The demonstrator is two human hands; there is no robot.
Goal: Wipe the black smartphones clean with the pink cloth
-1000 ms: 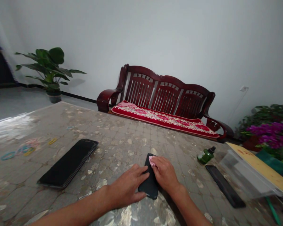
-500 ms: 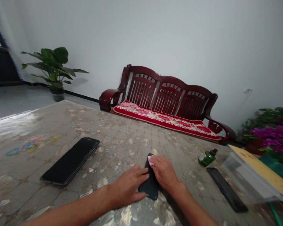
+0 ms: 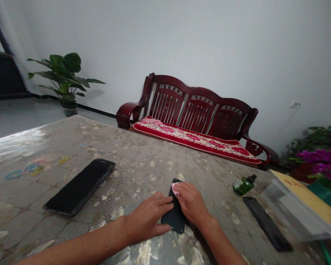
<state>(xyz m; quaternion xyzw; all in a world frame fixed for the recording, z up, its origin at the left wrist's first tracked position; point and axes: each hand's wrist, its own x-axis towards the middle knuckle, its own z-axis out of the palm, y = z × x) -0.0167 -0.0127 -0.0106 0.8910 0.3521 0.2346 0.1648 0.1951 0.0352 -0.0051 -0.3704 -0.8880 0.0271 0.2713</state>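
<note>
A small black phone (image 3: 174, 218) lies flat on the patterned table (image 3: 132, 162) close to me. My left hand (image 3: 148, 218) rests against its left edge, fingers curled along the side and holding it steady. My right hand (image 3: 191, 203) lies on top of the phone with the fingers pressed on a small pink cloth (image 3: 175, 189) near the phone's far end. Both forearms reach in from the bottom of the view.
A large black tablet (image 3: 80, 186) lies to the left, another black phone (image 3: 267, 227) to the right beside a small green bottle (image 3: 244, 185). Coloured rubber bands (image 3: 30, 169) sit at far left. A clear plastic box (image 3: 298, 209) stands at right. A wooden bench (image 3: 195, 125) stands behind the table.
The hands and phone keep almost the same pose; the pink cloth under my right fingers shifts slightly on the phone. The view has drifted a little to the right.
</note>
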